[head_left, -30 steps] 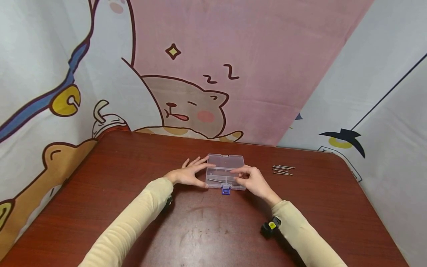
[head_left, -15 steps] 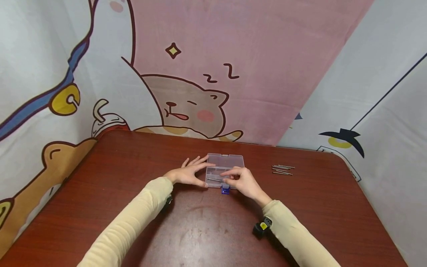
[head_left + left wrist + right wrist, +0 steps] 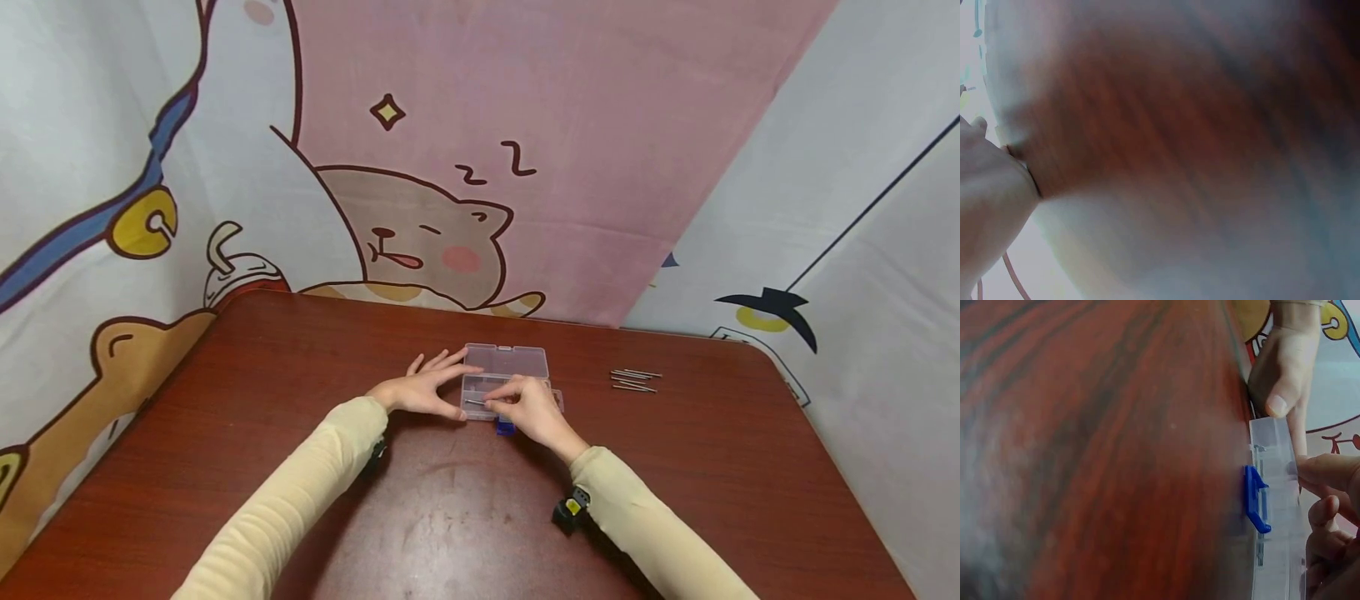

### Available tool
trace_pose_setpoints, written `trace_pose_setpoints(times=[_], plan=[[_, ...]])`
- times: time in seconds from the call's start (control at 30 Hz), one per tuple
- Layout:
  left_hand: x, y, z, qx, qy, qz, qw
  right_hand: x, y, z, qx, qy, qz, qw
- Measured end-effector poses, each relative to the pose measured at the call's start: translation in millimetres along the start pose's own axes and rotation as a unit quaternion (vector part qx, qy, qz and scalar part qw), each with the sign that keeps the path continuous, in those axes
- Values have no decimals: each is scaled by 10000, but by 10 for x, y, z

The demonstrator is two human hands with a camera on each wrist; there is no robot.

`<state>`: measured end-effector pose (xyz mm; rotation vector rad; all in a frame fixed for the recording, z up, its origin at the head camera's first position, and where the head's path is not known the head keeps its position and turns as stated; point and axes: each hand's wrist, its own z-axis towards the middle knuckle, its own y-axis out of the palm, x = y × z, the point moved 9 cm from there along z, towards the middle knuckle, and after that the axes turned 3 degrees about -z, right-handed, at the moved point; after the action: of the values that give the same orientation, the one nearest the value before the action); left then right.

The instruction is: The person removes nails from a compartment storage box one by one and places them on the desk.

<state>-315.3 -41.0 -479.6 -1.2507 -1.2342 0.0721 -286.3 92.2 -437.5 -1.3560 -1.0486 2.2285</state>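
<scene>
A clear plastic compartment box (image 3: 477, 414) lies on the table, its lid (image 3: 510, 361) laid back; the blue latch (image 3: 1254, 499) is at its front. My left hand (image 3: 420, 393) steadies the box's left end, fingers fairly straight, thumb at the front corner. The left wrist view shows only part of that hand (image 3: 991, 194) at its edge. My right hand (image 3: 534, 410) reaches into the front compartment, thumb and forefinger pinching a thin metal nail (image 3: 475, 402). The nail's right end is hidden by the fingers. In the right wrist view, curled fingers sit behind the box.
Several loose nails (image 3: 633, 380) lie on the brown wooden table (image 3: 450, 517), to the right of the box. A cartoon-printed cloth (image 3: 585, 167) hangs behind the table's far edge. The left wrist view is mostly blurred wood.
My right hand has moved left over the box, from its right part to the nail in the front compartment. My left hand and the box have hardly moved.
</scene>
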Motion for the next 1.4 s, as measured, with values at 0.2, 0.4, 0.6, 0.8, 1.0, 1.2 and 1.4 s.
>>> trace_pose_setpoints(times=[0.2, 0.4, 0.6, 0.8, 1.0, 1.2, 1.4], plan=[[-4, 1, -7, 5, 12, 13, 10000, -16, 45, 14, 6, 219, -654, 9976], [-16, 7, 2, 16, 20, 40, 10000, -4, 94, 58, -376, 559, -948, 9932], [-11, -7, 2, 24, 37, 5, 10000, -11, 134, 111, -692, 860, -1140, 9873], [-2, -3, -6, 1, 17, -47, 10000, -27, 124, 135, -575, 1075, -1179, 9855], [28, 8, -12, -34, 29, -84, 10000, -40, 140, 143, -350, 1036, -1211, 9866], [2, 3, -3, 16, 2, -59, 10000, -53, 147, 159, -17, 817, -1399, 9868], [-30, 6, 1, 35, -5, -86, 10000, -58, 169, 176, 156, 729, -1761, 9816]])
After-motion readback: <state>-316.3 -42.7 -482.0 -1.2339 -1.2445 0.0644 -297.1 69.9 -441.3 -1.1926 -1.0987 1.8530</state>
